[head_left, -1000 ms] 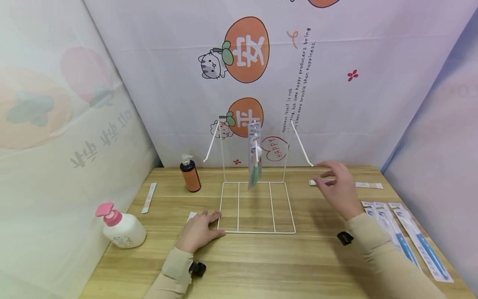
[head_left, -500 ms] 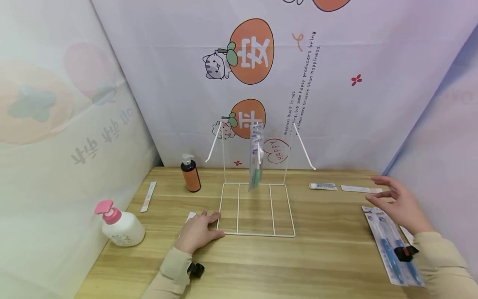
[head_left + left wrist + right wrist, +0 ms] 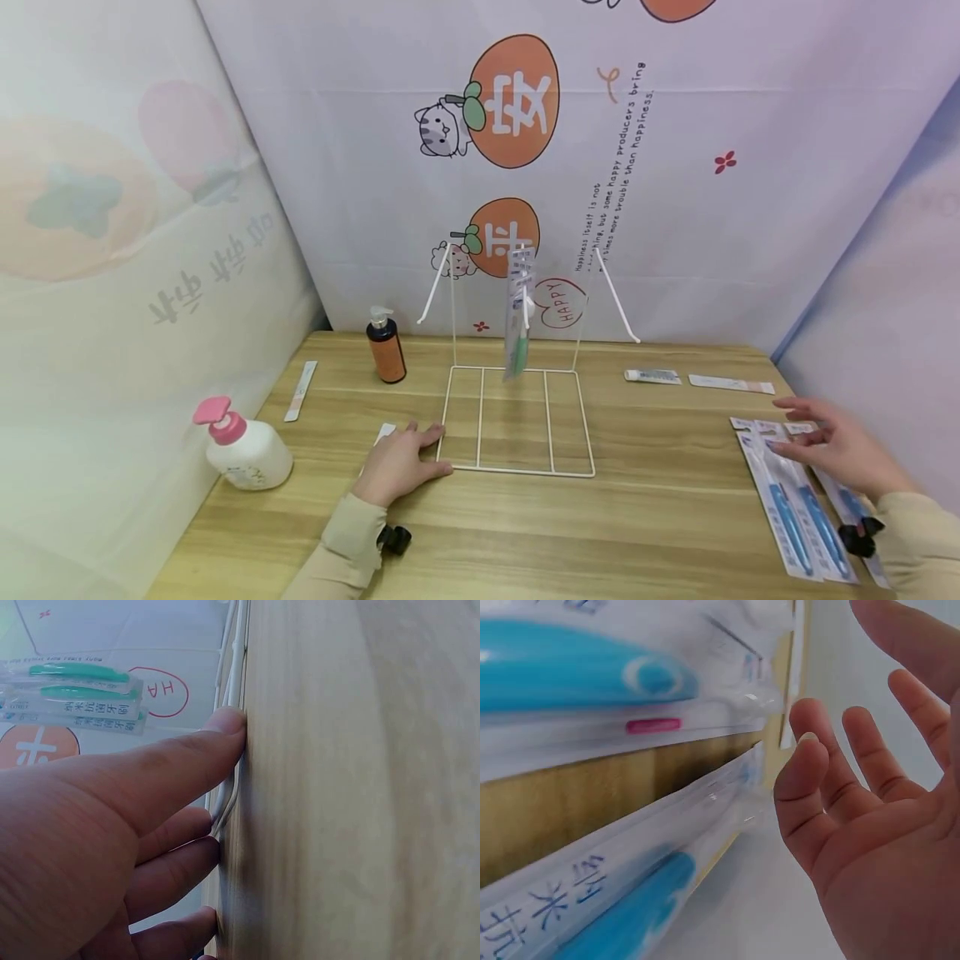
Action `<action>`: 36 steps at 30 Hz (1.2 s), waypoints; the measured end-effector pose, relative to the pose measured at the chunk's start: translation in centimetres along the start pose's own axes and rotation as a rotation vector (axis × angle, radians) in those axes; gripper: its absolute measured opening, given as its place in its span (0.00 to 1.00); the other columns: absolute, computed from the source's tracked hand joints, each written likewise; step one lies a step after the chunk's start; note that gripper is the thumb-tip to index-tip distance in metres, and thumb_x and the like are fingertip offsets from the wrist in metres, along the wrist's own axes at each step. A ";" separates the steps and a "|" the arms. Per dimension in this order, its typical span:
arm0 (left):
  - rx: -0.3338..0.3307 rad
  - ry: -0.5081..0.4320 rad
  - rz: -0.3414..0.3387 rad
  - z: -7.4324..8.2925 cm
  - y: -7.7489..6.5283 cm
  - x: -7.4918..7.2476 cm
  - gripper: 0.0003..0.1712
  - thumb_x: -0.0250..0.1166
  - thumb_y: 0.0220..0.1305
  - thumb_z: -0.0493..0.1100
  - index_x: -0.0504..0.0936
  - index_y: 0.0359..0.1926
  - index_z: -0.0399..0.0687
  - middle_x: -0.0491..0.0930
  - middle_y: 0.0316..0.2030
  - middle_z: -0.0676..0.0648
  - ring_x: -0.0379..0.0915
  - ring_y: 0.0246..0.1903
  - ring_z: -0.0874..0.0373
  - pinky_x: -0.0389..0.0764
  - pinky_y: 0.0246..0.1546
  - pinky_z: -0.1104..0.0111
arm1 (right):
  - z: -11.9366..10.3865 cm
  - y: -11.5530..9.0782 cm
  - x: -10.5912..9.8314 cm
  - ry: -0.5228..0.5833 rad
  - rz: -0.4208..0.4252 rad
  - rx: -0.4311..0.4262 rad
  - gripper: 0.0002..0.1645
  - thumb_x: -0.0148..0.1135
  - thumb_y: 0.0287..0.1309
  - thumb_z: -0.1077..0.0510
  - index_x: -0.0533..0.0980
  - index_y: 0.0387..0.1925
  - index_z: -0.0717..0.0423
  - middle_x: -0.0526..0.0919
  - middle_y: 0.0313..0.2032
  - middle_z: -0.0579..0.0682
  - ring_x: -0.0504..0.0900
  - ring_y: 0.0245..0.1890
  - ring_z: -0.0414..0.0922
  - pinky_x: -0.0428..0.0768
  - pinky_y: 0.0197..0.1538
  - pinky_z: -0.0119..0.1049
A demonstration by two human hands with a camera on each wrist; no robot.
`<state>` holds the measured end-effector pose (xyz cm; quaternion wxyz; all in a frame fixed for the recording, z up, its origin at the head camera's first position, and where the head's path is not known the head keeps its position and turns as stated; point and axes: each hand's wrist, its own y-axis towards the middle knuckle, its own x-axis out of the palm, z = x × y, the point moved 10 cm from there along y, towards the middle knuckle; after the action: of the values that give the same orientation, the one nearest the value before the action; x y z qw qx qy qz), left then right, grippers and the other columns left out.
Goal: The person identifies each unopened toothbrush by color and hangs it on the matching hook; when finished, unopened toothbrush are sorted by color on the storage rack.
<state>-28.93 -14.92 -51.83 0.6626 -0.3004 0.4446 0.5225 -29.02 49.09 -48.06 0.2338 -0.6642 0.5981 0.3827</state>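
My left hand [image 3: 401,465] rests at the front left corner of a white wire display rack [image 3: 517,472], its thumb and fingertips touching the base wires. In the left wrist view the thumb tip lies on the wire [image 3: 237,667]. Several packaged toothbrushes with green handles [image 3: 519,333] hang from the rack's middle hook. On the right, my right hand [image 3: 840,446] hovers with fingers spread over the top ends of packaged blue toothbrushes [image 3: 787,517]. The right wrist view shows nothing between its fingers, with one blue toothbrush pack [image 3: 577,664] close by.
A white pump bottle with a pink top [image 3: 251,454] and a dark pump bottle [image 3: 387,350] stand at the left. Slim white packets lie left [image 3: 302,390] and right [image 3: 731,384], beside a small tube [image 3: 652,377]. Two empty rack hooks [image 3: 618,300] jut forward at either side.
My right hand has moved right and down, away from the rack's right hook to above the blue toothbrush packs. The left hand stays at the rack's corner.
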 end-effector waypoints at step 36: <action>-0.016 -0.023 -0.013 0.0 0.0 0.2 0.41 0.79 0.61 0.65 0.84 0.71 0.55 0.79 0.68 0.32 0.73 0.70 0.32 0.75 0.64 0.36 | 0.8 0.5 3.7 -0.150 -0.093 -0.034 0.27 0.81 0.62 0.53 0.86 0.59 0.62 0.83 0.55 0.67 0.67 0.32 0.36 0.65 0.34 0.32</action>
<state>-28.88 -14.82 -51.95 0.6687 -0.3024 0.4306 0.5252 -29.72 47.37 -51.39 0.2841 -0.6646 0.5409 0.4302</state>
